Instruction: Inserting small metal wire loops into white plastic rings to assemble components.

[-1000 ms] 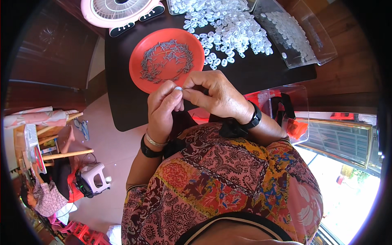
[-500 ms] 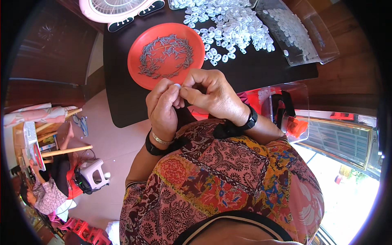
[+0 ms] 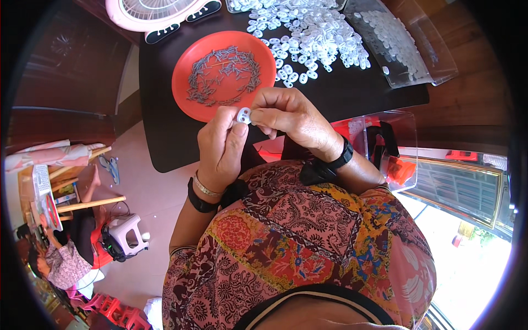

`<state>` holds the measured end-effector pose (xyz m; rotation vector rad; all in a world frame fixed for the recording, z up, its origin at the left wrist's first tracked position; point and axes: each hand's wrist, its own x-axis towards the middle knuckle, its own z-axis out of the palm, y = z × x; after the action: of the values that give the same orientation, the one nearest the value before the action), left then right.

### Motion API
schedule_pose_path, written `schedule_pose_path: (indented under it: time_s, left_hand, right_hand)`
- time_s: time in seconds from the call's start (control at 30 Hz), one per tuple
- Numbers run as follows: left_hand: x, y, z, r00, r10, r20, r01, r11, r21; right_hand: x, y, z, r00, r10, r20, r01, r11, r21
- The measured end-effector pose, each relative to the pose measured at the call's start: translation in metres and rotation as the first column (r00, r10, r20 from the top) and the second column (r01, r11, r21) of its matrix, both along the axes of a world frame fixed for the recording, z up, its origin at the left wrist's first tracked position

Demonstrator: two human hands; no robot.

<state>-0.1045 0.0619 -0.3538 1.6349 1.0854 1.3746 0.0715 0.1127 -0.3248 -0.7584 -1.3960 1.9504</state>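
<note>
A small white oval plastic piece with two holes point(image 3: 243, 115) is pinched between the thumb and forefinger of my left hand point(image 3: 219, 146). The closed fingertips of my right hand point(image 3: 297, 121) meet the piece's right edge; whatever they may pinch is too small to make out. Just beyond both hands lies a round red plate point(image 3: 184, 63), with many small grey screws point(image 3: 250, 77) scattered in a ring on it. Right of the plate, a large heap of similar white pieces point(image 3: 324, 36) spreads over the dark table point(image 3: 165, 140).
A clear tray point(image 3: 437, 71) with more white pieces sits at the table's right. Below it is a clear bin point(image 3: 407, 137) holding red and black things. A pink fan point(image 3: 159, 11) stands at the far left. Another person point(image 3: 69, 261) sits at the lower left near a stool point(image 3: 126, 236).
The white piece, mostly covered by fingers before, now shows its two-holed face. My right hand has shifted slightly up and right, and my left fingers have straightened somewhat.
</note>
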Motion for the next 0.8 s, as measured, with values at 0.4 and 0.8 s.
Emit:
schedule_pose_path:
  time_s: [0.4,0.8]
  left_hand:
    - [0.003,-0.002,0.006,0.986,-0.028,0.167,0.075,0.957,-0.280]
    - [0.003,-0.007,-0.001,0.966,-0.091,0.243,0.154,0.955,-0.255]
  right_hand:
    - [-0.003,-0.009,0.002,0.936,-0.197,0.290,-0.028,0.782,0.623]
    - [-0.004,-0.006,-0.004,0.991,0.134,0.024,-0.131,0.984,-0.120]
